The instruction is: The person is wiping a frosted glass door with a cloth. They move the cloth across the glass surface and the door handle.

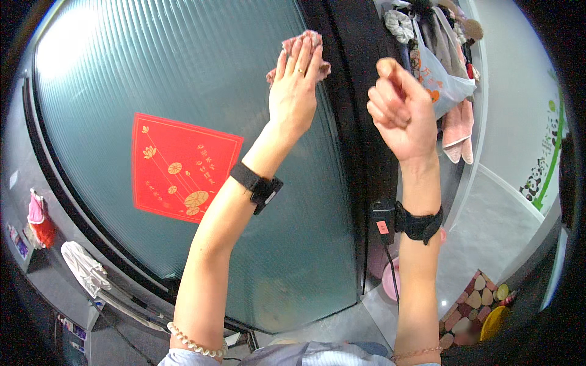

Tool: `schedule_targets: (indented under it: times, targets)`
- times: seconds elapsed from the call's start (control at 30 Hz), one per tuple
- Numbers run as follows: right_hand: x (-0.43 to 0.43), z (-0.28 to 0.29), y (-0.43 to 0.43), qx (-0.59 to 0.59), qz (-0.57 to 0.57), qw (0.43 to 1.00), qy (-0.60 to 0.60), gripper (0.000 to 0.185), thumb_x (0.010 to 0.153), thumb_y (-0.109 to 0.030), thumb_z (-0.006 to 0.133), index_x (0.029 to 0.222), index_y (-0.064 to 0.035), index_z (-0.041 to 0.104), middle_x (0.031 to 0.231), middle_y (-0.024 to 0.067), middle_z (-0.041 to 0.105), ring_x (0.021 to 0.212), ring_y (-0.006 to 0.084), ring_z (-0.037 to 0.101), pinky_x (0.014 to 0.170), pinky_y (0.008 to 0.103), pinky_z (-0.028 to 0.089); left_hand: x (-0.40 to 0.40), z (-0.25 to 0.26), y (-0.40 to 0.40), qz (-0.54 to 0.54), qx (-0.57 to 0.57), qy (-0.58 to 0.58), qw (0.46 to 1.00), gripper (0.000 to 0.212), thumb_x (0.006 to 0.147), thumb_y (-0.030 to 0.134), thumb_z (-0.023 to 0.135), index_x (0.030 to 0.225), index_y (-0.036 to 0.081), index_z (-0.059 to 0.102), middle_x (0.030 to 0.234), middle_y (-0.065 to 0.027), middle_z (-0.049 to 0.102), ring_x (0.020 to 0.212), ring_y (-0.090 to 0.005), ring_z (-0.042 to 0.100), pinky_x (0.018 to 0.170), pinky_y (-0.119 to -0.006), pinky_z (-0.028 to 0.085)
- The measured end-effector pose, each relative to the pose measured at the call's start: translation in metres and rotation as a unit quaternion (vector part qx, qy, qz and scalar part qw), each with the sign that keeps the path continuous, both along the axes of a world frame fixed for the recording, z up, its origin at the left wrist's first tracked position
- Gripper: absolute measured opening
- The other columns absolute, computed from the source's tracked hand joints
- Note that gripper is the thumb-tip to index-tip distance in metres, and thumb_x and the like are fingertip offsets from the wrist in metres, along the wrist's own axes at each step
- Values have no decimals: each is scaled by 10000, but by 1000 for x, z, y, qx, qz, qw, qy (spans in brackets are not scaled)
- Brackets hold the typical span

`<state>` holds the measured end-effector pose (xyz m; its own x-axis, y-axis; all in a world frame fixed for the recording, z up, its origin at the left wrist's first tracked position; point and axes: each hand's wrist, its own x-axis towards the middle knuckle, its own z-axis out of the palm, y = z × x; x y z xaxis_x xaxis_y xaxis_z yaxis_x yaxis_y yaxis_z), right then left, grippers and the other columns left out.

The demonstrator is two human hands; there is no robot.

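Observation:
My left hand (295, 89) lies flat over a crumpled pink cloth (300, 41), pressing it against a ribbed glass door panel (302, 192) near the dark door frame (366, 151). A ring sits on one of its fingers. Below and left of that hand, a red paper sheet (178, 167) with gold lotus drawings and writing is fixed to the glass. My right hand (405, 110) is raised beside the frame with its fingers curled in; nothing shows inside it. Both wrists wear black straps with small devices, and a cable hangs from the right one.
Hanging at the upper right are a plastic bag (442, 78), cloths and a pink towel (458, 128). A pink basin (391, 279) stands on the floor by the door. At lower right lie a stone-patterned mat (476, 302) and a yellow object (494, 322). White fabric (84, 267) hangs at lower left.

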<state>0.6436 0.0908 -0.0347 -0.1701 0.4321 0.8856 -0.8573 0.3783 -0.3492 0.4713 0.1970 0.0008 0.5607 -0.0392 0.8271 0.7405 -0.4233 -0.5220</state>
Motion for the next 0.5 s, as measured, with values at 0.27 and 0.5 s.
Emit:
schedule_targets:
  times: [0.27,0.5]
  targets:
    - [18,-133,3,-248,-291,923,35,287,1004,-239,457,1106,-15,605,507,-51,382,401,25,296,368,199,205,-14,-117,-25,13,-138,41,989,749,789,-11,490,1497,77,260,1580,-108,184,1459,-279,168,1167,-451,164]
    - [4,-215,-6,-387,-407,826,-40,289,1025,-226,431,1191,-56,594,541,-33,464,430,28,359,387,193,217,-35,-241,-40,20,-274,113,955,729,806,37,521,1491,66,271,1576,-90,207,1449,-260,210,1165,-434,184]
